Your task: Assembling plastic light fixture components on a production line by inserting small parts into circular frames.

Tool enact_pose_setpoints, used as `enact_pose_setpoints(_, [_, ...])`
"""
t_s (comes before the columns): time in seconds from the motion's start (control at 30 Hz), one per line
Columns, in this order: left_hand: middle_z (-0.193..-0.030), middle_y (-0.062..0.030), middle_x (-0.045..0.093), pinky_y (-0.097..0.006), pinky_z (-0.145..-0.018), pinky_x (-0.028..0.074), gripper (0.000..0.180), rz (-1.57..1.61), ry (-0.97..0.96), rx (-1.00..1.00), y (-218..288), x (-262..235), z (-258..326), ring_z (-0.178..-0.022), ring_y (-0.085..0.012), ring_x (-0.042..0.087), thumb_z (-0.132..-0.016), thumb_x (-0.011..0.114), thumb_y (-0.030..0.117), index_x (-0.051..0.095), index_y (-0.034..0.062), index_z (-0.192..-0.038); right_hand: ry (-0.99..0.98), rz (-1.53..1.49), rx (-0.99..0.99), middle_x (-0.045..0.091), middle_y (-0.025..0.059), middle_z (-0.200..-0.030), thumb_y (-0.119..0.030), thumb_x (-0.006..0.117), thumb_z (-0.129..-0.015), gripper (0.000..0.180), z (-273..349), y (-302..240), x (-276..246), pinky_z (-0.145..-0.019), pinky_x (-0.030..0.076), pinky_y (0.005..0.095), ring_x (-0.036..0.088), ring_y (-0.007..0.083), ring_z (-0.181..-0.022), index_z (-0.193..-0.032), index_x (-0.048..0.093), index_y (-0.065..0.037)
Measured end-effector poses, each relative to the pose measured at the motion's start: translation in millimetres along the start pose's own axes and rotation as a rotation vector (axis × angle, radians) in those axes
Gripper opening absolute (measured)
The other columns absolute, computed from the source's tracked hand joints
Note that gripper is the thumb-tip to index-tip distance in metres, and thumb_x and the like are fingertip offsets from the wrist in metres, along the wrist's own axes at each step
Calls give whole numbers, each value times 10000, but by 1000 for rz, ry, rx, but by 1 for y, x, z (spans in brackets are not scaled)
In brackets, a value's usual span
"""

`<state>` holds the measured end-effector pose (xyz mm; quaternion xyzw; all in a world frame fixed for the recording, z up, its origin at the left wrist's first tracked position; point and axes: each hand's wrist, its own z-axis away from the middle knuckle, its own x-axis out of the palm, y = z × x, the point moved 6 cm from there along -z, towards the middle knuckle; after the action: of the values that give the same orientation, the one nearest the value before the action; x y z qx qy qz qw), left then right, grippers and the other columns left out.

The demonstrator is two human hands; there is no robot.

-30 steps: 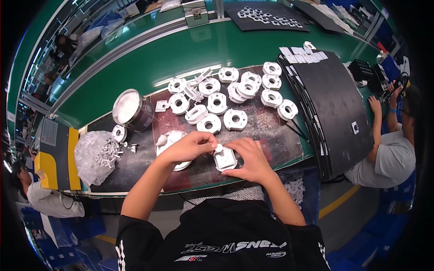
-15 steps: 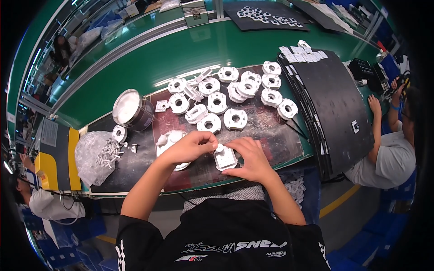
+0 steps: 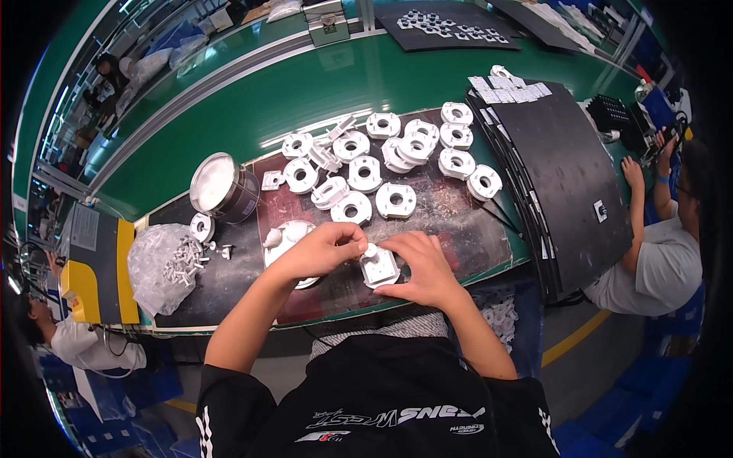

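The housing (image 3: 381,269) sits right of the dish (image 3: 283,247), before the ring parts (image 3: 376,175)

The held part (image 3: 380,269) looks like smooth, matt white plastic, the bag (image 3: 146,266) crinkled clear plastic; the tabletop (image 3: 305,90) is glossy, the mat (image 3: 469,229) scuffed, the shirt (image 3: 382,378) matt cloth.

The black shirt (image 3: 382,382) has short, white-striped sleeves (image 3: 238,404).
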<state>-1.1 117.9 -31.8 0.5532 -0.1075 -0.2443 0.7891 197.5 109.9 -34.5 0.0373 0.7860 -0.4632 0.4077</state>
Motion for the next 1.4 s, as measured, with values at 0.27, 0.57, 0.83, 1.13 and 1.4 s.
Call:
enact_pose_setpoints(0.27, [-808,60,601,-245,-682,430,191,-36,56,25,3,1,3,-766,-40,506,-1023,675,209,683,23,-983,15,9,-26,641,63,-1274,-444,899,-696,744,1,1,1,-1039,369,422,543,282,-1239,-1323,659,-124])
enact_pose_setpoints(0.57, [-794,63,576,-247,-680,426,208,-40,74,36,4,3,1,-761,-40,490,-1025,674,218,678,18,-971,13,7,-19,643,63,-1270,-449,898,-698,747,1,3,2,-1039,366,422,544,282,-1236,-1324,656,-120])
enact_pose_setpoints(0.83, [-818,14,664,-265,-690,475,179,-176,53,-14,-2,2,-8,-761,-70,570,-994,692,187,696,10,-970,-2,1,-22,644,86,-1302,-455,905,-698,757,1,0,2,-1054,370,426,539,304,-1261,-1319,658,-98])
enact_pose_setpoints(1.13, [-756,-23,666,-293,-652,488,183,-315,160,-24,-1,5,-2,-700,-107,595,-944,739,181,713,0,-950,-14,6,-91,637,72,-1274,-468,894,-688,784,3,-4,-2,-1019,367,425,548,287,-1231,-1339,649,-106])
enact_pose_setpoints(1.4, [-895,-29,667,-262,-689,458,234,-184,632,283,31,3,65,-743,-92,543,-942,719,106,695,-3,-1147,-31,-25,-45,644,90,-1267,-423,923,-653,786,-2,-5,-6,-1012,375,405,562,300,-1202,-1318,659,-96])
